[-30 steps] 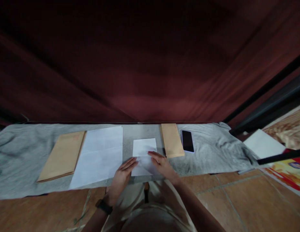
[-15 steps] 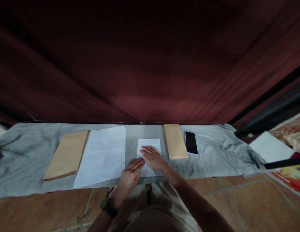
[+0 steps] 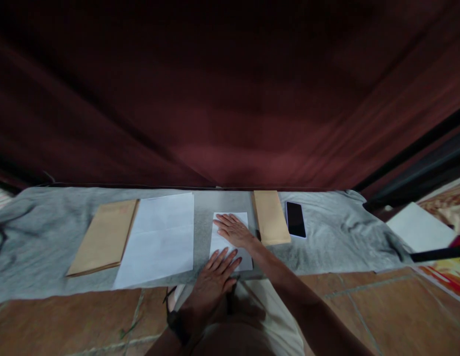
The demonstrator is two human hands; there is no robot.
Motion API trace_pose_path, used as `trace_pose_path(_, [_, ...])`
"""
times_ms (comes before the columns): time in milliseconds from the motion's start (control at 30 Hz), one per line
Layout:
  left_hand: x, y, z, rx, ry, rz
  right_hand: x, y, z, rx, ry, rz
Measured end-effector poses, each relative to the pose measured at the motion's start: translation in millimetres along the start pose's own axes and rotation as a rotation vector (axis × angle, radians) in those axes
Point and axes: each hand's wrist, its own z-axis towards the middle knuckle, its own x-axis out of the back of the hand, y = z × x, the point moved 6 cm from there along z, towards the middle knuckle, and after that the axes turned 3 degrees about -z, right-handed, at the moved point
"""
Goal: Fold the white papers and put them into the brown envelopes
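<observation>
A folded white sheet of paper (image 3: pixel 241 257) lies flat in the middle of the cloth-covered surface, partly covered by both hands. My right hand (image 3: pixel 233 230) rests open across its upper part, fingers pointing left. Lower down, my left hand (image 3: pixel 214 277) has its fingers spread, with the fingertips over the sheet's near left part. Left of it is a larger stack of white paper (image 3: pixel 159 237), showing a faint crease across it. To the right lies a narrow stack of brown envelopes (image 3: pixel 271 217).
Larger brown envelopes (image 3: pixel 105 235) lie at the left. A phone (image 3: pixel 295 219) with a dark screen sits right of the narrow envelopes. Grey cloth (image 3: pixel 337 237) covers the surface, and a dark red curtain (image 3: pixel 230 123) hangs behind. A white panel (image 3: pixel 420 227) stands at far right.
My left hand has moved nearer to me and spread its fingers, drawing apart from the right hand. The right hand stays on the upper part of the folded sheet.
</observation>
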Motion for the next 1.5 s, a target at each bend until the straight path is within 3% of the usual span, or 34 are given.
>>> trace_pose_path(267, [1.3, 8, -8, -0.006, -0.011, 0.017, 2, 16, 13, -0.084, 0.019, -0.012])
trace_pose_path(400, [-1.4, 7, -11, -0.014, 0.036, 0.051, 9, 11, 10, -0.152, 0.029, -0.008])
trace_pose_path(567, [-5.1, 7, -13, -0.014, 0.074, 0.117, 17, -29, -34, -0.002, 0.007, -0.009])
trace_pose_path(667, [-2.9, 6, -13, 0.039, 0.108, 0.118, 20, -44, -69, 0.015, 0.017, -0.019])
trace_pose_path(767, [-0.5, 9, -12, 0.053, 0.124, 0.114, 19, -41, -90, -0.088, 0.063, -0.047])
trace_pose_path(967, [-0.6, 12, -14, 0.13, 0.163, 0.143, 11, -23, -99, -0.325, 0.209, -0.121])
trace_pose_path(1200, [3.8, -3, -29, 0.332, 0.238, 0.211, 10, -25, -117, -0.414, 0.264, -0.171])
trace_pose_path(1333, [11.8, -8, -9, 0.397, 0.275, 0.219, 12, -26, -120, -0.427, 0.248, -0.178])
trace_pose_path(1500, [2.7, 0, 37, 0.304, 0.248, 0.165, 13, -26, -119, -0.43, 0.213, -0.189])
